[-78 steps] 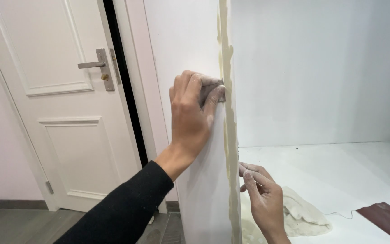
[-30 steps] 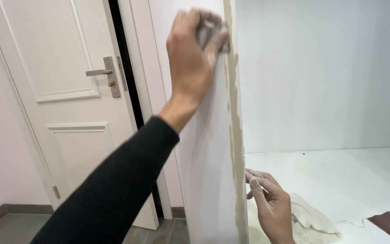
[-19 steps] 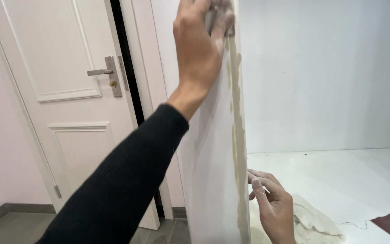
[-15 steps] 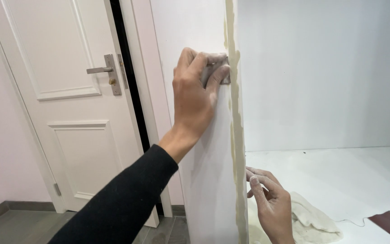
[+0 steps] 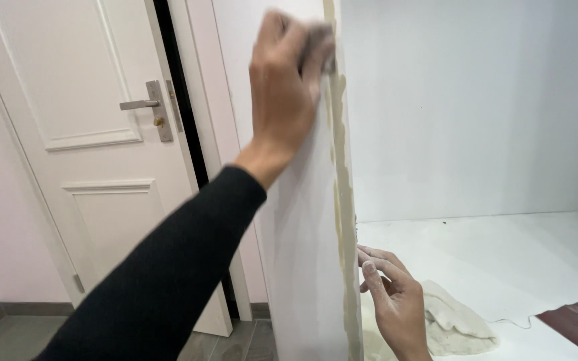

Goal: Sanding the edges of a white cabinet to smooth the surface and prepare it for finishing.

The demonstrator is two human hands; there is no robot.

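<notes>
- Head view — left hand (image 5: 287,80) high on the white panel (image 5: 302,254), fingers curled over a small grey sanding pad (image 5: 324,52), pressing it against the panel's putty-smeared edge (image 5: 342,200).
- Lower down that edge — right hand (image 5: 396,304), fingers loosely spread, touching it, holding nothing; white cloth (image 5: 456,324) just beside.

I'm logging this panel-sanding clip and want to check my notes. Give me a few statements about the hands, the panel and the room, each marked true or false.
1. The left hand presses a small grey pad against the upright white panel near its yellowish edge strip. True.
2. The right hand grips the door handle. False: it rests low at the panel's edge; the handle is untouched.
3. A white cloth lies on the white surface behind the right hand. True.
4. The white door has a round black knob. False: it has a metal lever handle.
</notes>
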